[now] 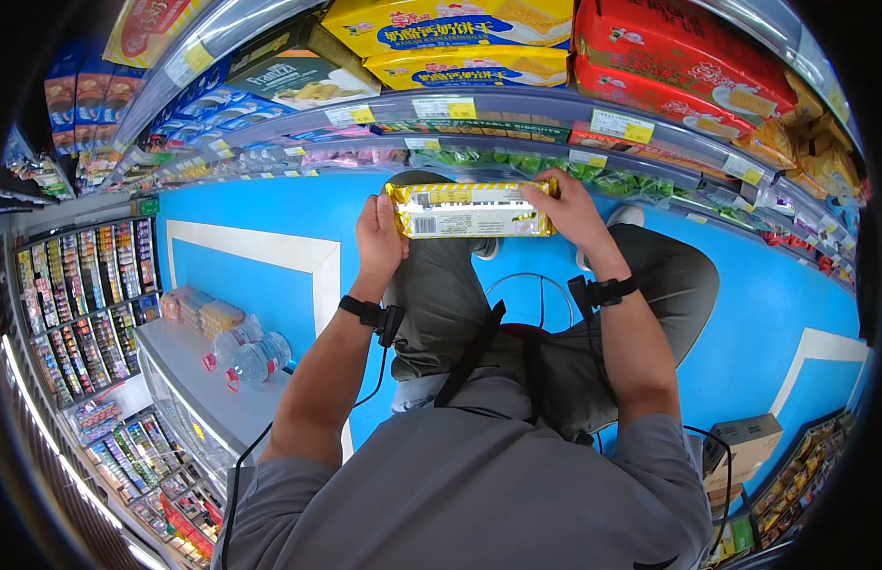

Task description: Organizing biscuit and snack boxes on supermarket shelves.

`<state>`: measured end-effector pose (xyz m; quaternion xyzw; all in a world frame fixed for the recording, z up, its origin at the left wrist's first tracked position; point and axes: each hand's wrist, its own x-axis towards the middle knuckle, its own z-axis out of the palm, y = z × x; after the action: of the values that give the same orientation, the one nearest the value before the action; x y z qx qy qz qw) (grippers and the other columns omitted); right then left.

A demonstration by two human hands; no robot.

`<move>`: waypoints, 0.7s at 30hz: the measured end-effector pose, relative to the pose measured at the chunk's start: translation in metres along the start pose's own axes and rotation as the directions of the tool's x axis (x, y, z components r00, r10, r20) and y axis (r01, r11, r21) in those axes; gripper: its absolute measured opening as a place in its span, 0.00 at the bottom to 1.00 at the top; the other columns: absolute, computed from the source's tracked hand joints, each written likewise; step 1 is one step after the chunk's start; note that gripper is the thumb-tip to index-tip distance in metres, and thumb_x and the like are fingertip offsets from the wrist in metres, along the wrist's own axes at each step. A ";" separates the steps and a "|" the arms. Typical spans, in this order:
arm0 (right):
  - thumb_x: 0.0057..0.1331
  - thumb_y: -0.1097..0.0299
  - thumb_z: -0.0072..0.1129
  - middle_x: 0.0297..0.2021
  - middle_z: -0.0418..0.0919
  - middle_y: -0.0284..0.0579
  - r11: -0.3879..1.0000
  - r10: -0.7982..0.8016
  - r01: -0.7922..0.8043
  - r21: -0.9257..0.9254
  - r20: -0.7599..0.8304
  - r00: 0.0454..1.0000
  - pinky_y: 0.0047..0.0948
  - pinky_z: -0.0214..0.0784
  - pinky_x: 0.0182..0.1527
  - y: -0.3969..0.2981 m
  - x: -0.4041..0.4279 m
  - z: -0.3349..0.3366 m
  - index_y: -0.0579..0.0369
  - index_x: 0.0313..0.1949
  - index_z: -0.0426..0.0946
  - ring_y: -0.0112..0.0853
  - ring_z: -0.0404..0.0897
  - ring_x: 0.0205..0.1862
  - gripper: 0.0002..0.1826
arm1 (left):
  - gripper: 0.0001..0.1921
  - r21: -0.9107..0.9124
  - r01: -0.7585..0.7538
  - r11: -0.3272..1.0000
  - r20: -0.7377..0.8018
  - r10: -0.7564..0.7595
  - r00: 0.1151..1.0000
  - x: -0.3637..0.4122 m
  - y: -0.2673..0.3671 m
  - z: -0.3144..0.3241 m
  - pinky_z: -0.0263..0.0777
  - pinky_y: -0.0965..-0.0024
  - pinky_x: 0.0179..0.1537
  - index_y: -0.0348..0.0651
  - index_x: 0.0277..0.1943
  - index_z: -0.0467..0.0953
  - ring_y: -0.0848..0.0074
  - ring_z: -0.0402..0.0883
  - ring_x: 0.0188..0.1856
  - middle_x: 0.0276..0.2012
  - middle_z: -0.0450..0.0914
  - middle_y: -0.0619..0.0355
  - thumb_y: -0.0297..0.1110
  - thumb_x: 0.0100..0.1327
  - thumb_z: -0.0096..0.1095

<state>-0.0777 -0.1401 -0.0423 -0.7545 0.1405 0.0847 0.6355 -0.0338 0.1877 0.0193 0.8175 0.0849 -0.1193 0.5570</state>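
My left hand [382, 239] grips the left end of a long yellow-and-white biscuit packet [476, 210], with the thumb on its face. At the packet's right end, my right hand [566, 210] holds it with the thumb over the upper corner. The packet lies level above my bent knees, its face with small print and a barcode turned up towards me. Just beyond it is the front of a store shelf [512, 153]. Yellow biscuit packs [476, 68] and red biscuit packs [669, 78] are stacked on an upper shelf.
Shelf edges with price tags curve closely ahead. Green-wrapped snacks [626, 178] lie on a low shelf. To the left, a grey counter [191, 363] holds large water bottles [259, 360]. A cardboard box [744, 445] stands at the lower right. Cables run from both wrist straps.
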 end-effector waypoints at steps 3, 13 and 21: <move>0.66 0.43 0.75 0.44 0.88 0.53 0.993 -0.009 0.034 -0.109 0.224 0.975 0.35 0.76 0.49 -0.003 0.000 -0.013 0.61 0.55 0.82 0.37 0.87 0.44 0.33 | 0.21 0.017 0.029 0.999 -0.018 -0.029 0.999 -0.002 0.004 -0.002 0.63 0.76 0.15 0.42 0.41 0.70 0.85 0.68 0.15 0.23 0.74 0.63 0.50 0.88 0.43; 0.65 0.48 0.78 0.53 0.86 0.47 0.995 0.075 -0.010 -0.099 0.678 0.732 0.31 0.74 0.57 -0.012 -0.039 0.065 0.60 0.66 0.76 0.31 0.84 0.54 0.39 | 0.21 -0.015 -0.062 0.998 0.048 0.063 0.997 -0.006 0.003 0.004 0.60 0.76 0.16 0.40 0.42 0.74 0.85 0.68 0.16 0.22 0.70 0.65 0.48 0.88 0.44; 0.73 0.69 0.71 0.59 0.84 0.44 0.495 -0.022 -0.326 0.805 0.386 0.922 0.38 0.80 0.59 -0.005 -0.042 0.063 0.57 0.68 0.72 0.35 0.85 0.59 0.28 | 0.22 -0.077 -0.179 0.981 0.133 0.188 0.973 -0.007 -0.010 0.000 0.61 0.78 0.17 0.36 0.49 0.78 0.86 0.69 0.16 0.22 0.69 0.66 0.49 0.86 0.48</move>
<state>-0.1128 -0.0728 -0.0355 -0.2971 0.1170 0.1919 0.9280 -0.0429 0.1913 0.0127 0.7931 -0.0265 -0.1215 0.5963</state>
